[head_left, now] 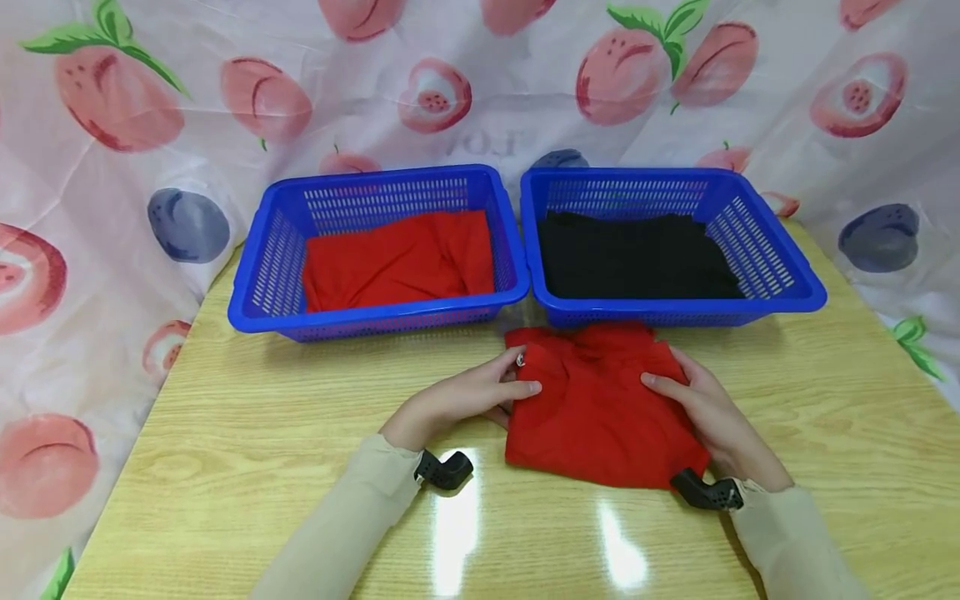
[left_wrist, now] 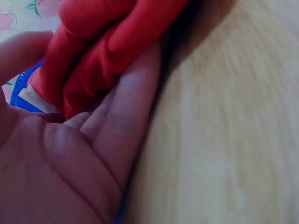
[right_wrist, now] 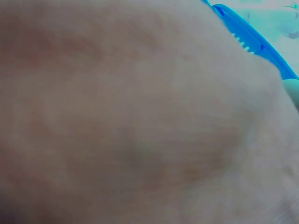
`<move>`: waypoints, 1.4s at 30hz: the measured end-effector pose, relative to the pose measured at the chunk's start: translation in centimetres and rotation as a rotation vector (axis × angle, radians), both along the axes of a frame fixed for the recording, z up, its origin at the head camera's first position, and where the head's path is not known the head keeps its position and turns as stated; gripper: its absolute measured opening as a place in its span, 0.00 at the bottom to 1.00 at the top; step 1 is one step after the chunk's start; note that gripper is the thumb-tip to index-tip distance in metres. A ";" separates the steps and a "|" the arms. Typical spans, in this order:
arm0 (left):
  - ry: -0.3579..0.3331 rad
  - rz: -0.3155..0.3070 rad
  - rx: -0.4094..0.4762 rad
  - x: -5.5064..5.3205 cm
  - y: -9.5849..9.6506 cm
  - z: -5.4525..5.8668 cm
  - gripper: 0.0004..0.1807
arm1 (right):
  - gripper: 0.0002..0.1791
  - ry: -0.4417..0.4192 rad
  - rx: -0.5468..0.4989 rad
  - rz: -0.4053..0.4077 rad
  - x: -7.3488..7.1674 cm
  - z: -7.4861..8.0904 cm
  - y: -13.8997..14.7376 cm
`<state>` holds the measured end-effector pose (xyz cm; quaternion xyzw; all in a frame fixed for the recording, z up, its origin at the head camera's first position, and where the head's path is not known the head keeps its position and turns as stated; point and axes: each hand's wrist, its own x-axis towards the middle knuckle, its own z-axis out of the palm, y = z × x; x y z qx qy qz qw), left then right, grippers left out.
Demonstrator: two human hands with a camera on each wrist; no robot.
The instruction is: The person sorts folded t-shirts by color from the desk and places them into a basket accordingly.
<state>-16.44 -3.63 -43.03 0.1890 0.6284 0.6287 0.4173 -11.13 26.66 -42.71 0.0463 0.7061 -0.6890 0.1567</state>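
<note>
A folded red cloth (head_left: 592, 417) lies in front of the baskets, between both hands. My left hand (head_left: 487, 392) grips its left edge, thumb on top and the other fingers reaching underneath. In the left wrist view, thick soft folds of the red cloth (left_wrist: 126, 42) rest against the fingers, close over the tabletop. On the opposite side, my right hand (head_left: 705, 408) holds the right edge with the thumb laid over the top; its other fingers are mostly hidden by the cloth. The right wrist view is nearly filled by blurred skin of the right hand (right_wrist: 140, 116).
Behind the cloth, two blue plastic baskets stand side by side. The left basket (head_left: 375, 318) contains red fabric (head_left: 405, 258); the right basket (head_left: 682, 307) contains black fabric (head_left: 637, 258). A fruit-print curtain (head_left: 510, 108) hangs behind the wooden table (head_left: 247, 433).
</note>
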 end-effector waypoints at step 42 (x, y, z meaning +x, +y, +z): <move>0.011 -0.067 -0.078 -0.6 -0.7 -0.3 0.20 | 0.15 -0.137 -0.510 0.087 -0.2 -0.2 1.9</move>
